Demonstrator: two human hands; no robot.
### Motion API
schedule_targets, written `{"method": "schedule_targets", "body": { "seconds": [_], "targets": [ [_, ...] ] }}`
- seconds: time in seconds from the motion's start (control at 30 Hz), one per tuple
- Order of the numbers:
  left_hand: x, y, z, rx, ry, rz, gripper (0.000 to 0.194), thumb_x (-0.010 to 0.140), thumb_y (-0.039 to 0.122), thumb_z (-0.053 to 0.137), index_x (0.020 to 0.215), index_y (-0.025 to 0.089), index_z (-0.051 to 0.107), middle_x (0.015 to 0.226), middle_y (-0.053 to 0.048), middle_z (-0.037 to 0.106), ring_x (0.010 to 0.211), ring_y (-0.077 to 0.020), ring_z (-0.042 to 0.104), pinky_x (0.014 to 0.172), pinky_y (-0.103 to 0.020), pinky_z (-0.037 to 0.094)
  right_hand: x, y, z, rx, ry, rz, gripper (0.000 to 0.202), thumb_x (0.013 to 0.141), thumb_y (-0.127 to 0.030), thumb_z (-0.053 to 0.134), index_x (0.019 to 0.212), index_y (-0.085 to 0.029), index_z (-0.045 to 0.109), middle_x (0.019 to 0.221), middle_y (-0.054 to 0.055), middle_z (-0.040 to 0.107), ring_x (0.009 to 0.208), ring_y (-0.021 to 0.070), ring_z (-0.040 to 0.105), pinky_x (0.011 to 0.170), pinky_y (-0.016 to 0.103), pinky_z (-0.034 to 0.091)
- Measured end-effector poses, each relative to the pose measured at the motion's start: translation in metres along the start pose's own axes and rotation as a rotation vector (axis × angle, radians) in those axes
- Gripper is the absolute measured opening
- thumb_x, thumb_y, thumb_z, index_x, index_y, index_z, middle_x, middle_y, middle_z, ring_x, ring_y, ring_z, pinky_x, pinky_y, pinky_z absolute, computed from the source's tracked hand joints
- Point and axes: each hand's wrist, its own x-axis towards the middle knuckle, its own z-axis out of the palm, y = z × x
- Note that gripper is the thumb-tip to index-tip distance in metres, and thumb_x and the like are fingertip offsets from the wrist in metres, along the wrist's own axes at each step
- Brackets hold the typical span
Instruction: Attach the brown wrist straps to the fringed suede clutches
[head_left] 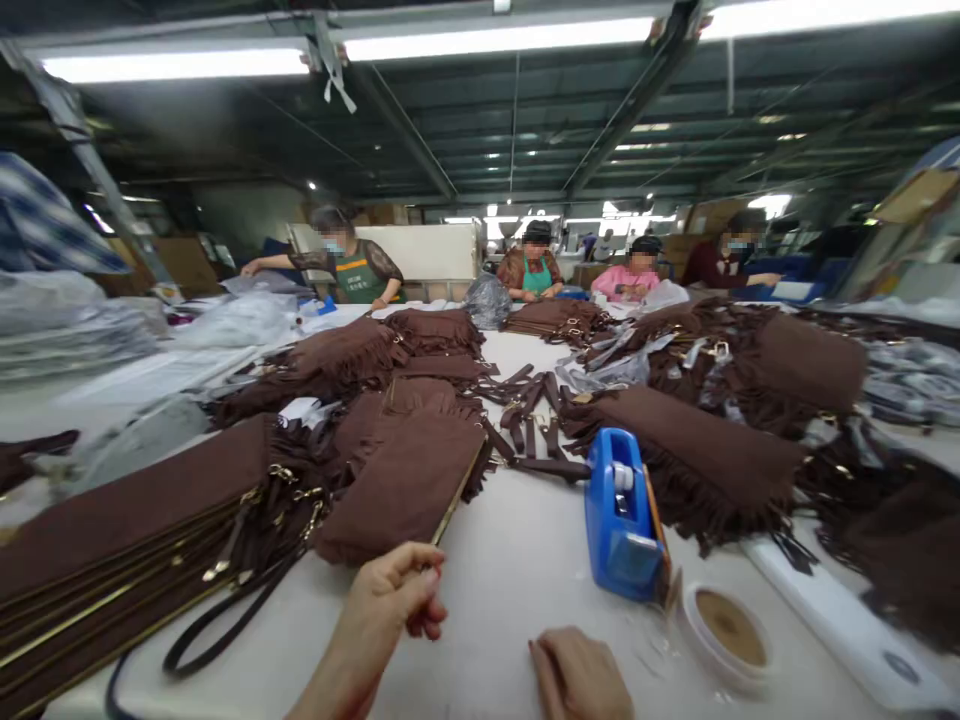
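My left hand (394,600) is closed in a pinch at the near end of a gold zipper on a brown fringed bag (401,475). What exactly lies between the fingertips is partly hidden. The bag rests on other brown bags, its zipper edge facing right. On the white table, my right hand (581,675) is low in the view with its back up; most of its fingers are hidden, and I see nothing held. A blue tape dispenser (619,515) stands beyond it, and a roll of tape (727,625) lies to its right.
Stacked brown bags (142,490) with gold zippers fill the left. Dark straps (536,410) lie mid-table, and a fringed bag (690,450) sits right of them. A long white object (840,610) lies at right. Several people work across the table, including a person in green (360,270).
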Motion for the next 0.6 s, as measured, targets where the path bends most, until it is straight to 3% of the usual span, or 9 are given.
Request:
{"method": "schedule_targets", "body": {
  "seconds": [0.1,0.2,0.3,0.37,0.5,0.6],
  "targets": [
    [-0.008,-0.011,0.008,-0.051,-0.129,-0.015,0.032,0.064,0.044,0.058,0.071,0.013,0.06,0.058,-0.007,0.068,0.052,-0.0145,0.06,0.051,-0.024,0.04,-0.002,-0.01,-0.008,0.209,-0.023,0.175,0.022,0.087,-0.032,0.047,0.069,-0.021,0.055,0.064,0.0,0.056,0.061,0.0131,0.05,0.063,0.026,0.035],
    [-0.012,-0.023,0.01,-0.11,-0.235,-0.017,0.031,0.068,0.039,0.051,0.081,0.013,0.063,0.076,-0.01,0.072,0.073,-0.0198,0.066,0.067,-0.029,0.048,-0.004,-0.03,-0.015,0.461,-0.025,0.382,0.026,0.085,-0.042,0.047,0.076,-0.021,0.059,0.069,0.0,0.057,0.066,0.0132,0.052,0.064,0.023,0.038],
    [-0.014,-0.033,0.014,-0.062,-0.369,0.015,0.031,0.066,0.031,0.054,0.092,0.015,0.062,0.091,-0.009,0.072,0.09,-0.0211,0.065,0.083,-0.031,0.048,-0.004,-0.052,-0.022,0.641,-0.027,0.441,0.032,0.084,-0.049,0.047,0.087,-0.022,0.064,0.072,0.001,0.059,0.07,0.0133,0.054,0.067,0.022,0.04],
    [-0.015,-0.038,0.019,0.043,-0.423,0.069,0.031,0.068,0.033,0.057,0.095,0.017,0.061,0.096,-0.008,0.071,0.094,-0.0209,0.064,0.085,-0.031,0.048,-0.001,-0.062,-0.028,0.708,-0.081,0.468,0.034,0.083,-0.05,0.047,0.081,-0.021,0.066,0.071,0.001,0.058,0.068,0.0131,0.054,0.065,0.022,0.04],
    [-0.015,-0.051,0.031,0.311,-0.396,0.255,0.029,0.079,0.035,0.048,0.1,0.021,0.061,0.098,-0.005,0.071,0.092,-0.0174,0.065,0.082,-0.025,0.05,0.001,-0.065,-0.04,0.845,-0.229,0.614,0.034,0.079,-0.05,0.051,0.076,-0.019,0.064,0.068,0.0,0.056,0.065,0.0129,0.049,0.063,0.023,0.037],
    [-0.014,-0.065,0.036,0.51,-0.314,0.48,0.028,0.081,0.029,0.043,0.1,0.023,0.062,0.091,-0.003,0.072,0.083,-0.0145,0.067,0.072,-0.018,0.052,0.0,-0.06,-0.045,1.021,-0.339,0.797,0.036,0.071,-0.052,0.058,0.076,-0.016,0.065,0.059,-0.002,0.051,0.056,0.0107,0.043,0.057,0.023,0.034]
  ]
}}
